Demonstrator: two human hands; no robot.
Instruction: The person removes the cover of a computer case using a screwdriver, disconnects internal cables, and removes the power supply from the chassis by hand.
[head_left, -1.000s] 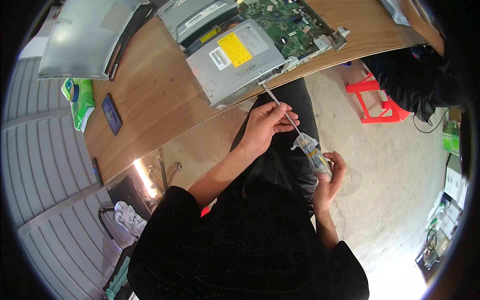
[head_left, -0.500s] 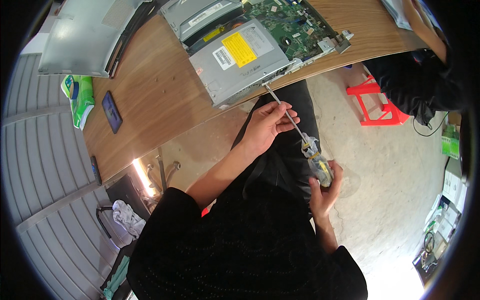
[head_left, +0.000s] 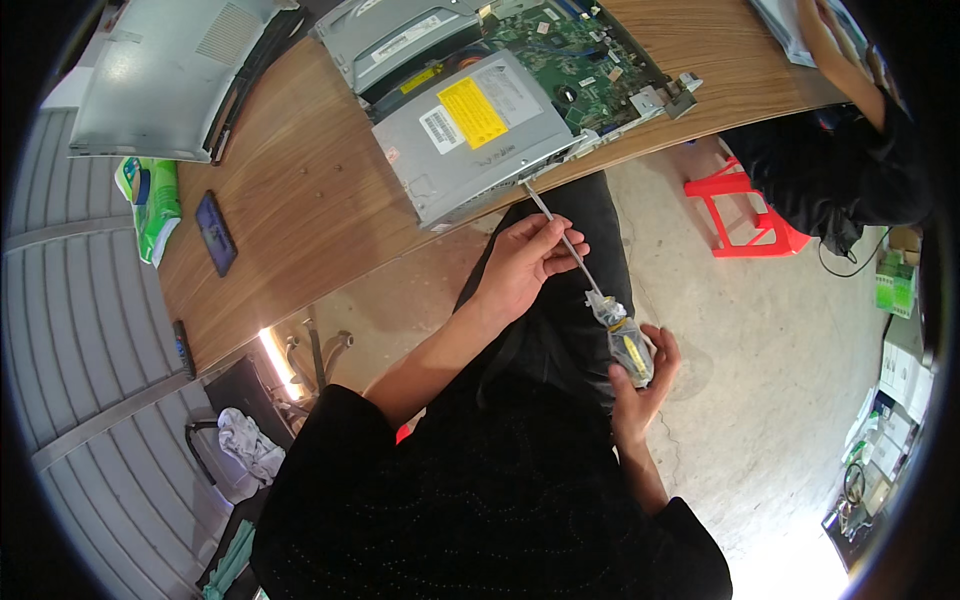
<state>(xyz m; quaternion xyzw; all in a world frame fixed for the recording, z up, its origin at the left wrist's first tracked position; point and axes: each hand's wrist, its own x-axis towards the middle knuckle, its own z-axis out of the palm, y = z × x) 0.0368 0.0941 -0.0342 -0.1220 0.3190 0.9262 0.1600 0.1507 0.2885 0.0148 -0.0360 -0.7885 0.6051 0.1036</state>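
A screwdriver (head_left: 571, 245) runs slantwise through the middle of the frame, its tip at the lower edge of a silver metal box (head_left: 445, 165) with a yellow label (head_left: 472, 112). The left hand (head_left: 518, 265), just above the centre, pinches the shaft narrowly between thumb and fingers, much as it did a second ago. To its lower right, the right hand (head_left: 642, 390) holds the plastic-wrapped handle (head_left: 629, 350), thumb on the left side and fingers curled along the right.

That right-hand grip differs from a second ago, when the thumb lay across the handle's end; half a second ago it was already at the left side, as now. The tip stays at the same edge of the box, while the handle sits slightly further left in the frame than half a second ago.

The box, the green circuit board (head_left: 550, 50) at the top, and the dark phone (head_left: 216, 234) on the wooden table (head_left: 290, 225) at left all appear a little lower than half a second ago, so the view itself has shifted. The red stool (head_left: 722, 186) at right appears slightly further left. At upper right, another person's forearm (head_left: 846, 72) shows.
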